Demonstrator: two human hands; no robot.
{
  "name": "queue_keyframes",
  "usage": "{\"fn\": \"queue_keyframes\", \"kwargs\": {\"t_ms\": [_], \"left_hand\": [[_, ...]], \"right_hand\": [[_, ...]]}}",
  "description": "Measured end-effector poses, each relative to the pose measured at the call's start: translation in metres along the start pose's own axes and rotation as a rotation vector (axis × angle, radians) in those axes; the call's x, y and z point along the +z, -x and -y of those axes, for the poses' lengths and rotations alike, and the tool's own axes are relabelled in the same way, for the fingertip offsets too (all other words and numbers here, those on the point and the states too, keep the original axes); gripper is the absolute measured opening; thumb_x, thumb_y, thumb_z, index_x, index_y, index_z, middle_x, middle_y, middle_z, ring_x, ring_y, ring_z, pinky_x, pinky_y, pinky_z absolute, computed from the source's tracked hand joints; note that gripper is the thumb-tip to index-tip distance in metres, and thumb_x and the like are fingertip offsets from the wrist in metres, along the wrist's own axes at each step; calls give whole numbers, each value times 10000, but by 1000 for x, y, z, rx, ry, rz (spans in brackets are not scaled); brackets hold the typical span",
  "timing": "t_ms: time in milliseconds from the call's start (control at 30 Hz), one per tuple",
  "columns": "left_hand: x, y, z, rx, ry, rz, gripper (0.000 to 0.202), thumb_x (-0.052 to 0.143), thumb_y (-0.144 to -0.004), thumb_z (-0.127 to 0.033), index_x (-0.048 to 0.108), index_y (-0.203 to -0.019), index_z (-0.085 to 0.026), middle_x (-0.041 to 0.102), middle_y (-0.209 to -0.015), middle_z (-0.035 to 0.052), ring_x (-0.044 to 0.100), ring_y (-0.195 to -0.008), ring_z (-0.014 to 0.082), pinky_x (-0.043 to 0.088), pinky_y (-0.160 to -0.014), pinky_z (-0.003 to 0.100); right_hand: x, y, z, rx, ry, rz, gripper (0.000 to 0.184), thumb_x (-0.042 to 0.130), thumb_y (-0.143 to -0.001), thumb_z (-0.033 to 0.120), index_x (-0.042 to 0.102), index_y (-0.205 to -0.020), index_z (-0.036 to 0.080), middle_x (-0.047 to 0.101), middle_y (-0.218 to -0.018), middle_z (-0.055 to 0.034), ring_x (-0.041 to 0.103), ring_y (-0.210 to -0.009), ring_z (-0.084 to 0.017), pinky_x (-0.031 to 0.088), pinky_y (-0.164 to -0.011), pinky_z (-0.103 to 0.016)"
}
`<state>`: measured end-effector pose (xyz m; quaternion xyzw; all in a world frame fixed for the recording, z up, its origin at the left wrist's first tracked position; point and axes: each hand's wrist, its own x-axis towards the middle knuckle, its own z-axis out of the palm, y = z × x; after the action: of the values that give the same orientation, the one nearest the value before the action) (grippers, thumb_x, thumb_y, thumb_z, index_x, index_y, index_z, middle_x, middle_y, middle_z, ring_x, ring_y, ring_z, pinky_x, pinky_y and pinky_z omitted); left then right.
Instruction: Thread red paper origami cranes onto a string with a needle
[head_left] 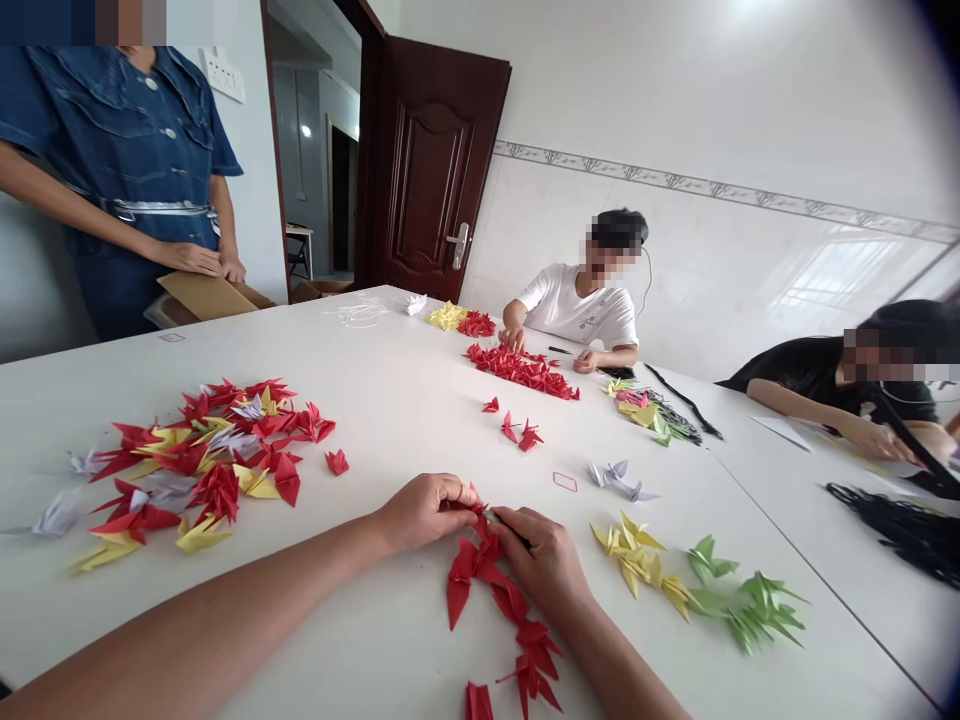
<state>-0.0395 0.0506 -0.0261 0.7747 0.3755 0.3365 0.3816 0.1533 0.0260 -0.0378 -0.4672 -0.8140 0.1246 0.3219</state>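
My left hand (424, 512) and my right hand (541, 562) meet over the white table (360, 350), fingertips close together. Between them is a small red origami crane (474, 510), pinched by my left hand. My right hand grips a thin dark needle-like tool (510, 532), its tip at the crane. A strand of red paper cranes (502, 610) hangs from there and lies on the table below my wrists. The crane's underside is hidden by my fingers.
A loose heap of red, yellow and lilac paper cranes (202, 460) lies left of my arm. Yellow and green cranes (690, 585) lie to the right. Farther off are red cranes (521, 370), two seated people (577, 305) (817, 380), and a standing person (127, 170) holding cardboard.
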Motion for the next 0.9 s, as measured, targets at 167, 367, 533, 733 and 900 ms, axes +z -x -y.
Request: {"fn": "queue_keyframes", "kwargs": {"t_ms": [167,367,533,733,900], "left_hand": [[0,0,0,5,10,8,189,584,-757,-249,679,-900,-171,630,-886,41,594,-797,142,469,-733,226],[0,1,-2,-6,4,-20,174,588,-741,-219,685,-878,-174,636,-879,42,599,-796,144,471,-742,231],[0,3,-1,-32,34,-55,185,579,-733,-192,680,-881,-148,633,-898,56,608,-808,154,482,-751,238],[1,3,2,-38,36,-58,206,583,-721,-167,677,-905,-153,641,-939,62,615,-847,163,483,-790,254],[0,2,0,-32,33,-52,209,581,-720,-187,675,-903,-147,651,-937,61,614,-845,163,479,-786,246]], "right_hand": [[0,0,0,-7,-13,-6,229,445,-868,263,668,-849,212,603,-638,-5,541,-585,-125,397,-555,-190],[0,1,1,32,-21,2,284,411,-884,325,669,-847,213,606,-638,-17,547,-582,-142,405,-559,-214],[1,2,-2,97,-59,-4,313,418,-872,394,661,-918,201,647,-709,-38,590,-643,-169,440,-596,-236],[1,2,-4,131,-53,-11,331,439,-855,419,652,-960,189,667,-767,-48,611,-695,-184,460,-632,-252],[-1,1,-4,126,-65,-13,330,437,-857,399,648,-982,179,664,-769,-57,610,-692,-183,462,-633,-253]]}}
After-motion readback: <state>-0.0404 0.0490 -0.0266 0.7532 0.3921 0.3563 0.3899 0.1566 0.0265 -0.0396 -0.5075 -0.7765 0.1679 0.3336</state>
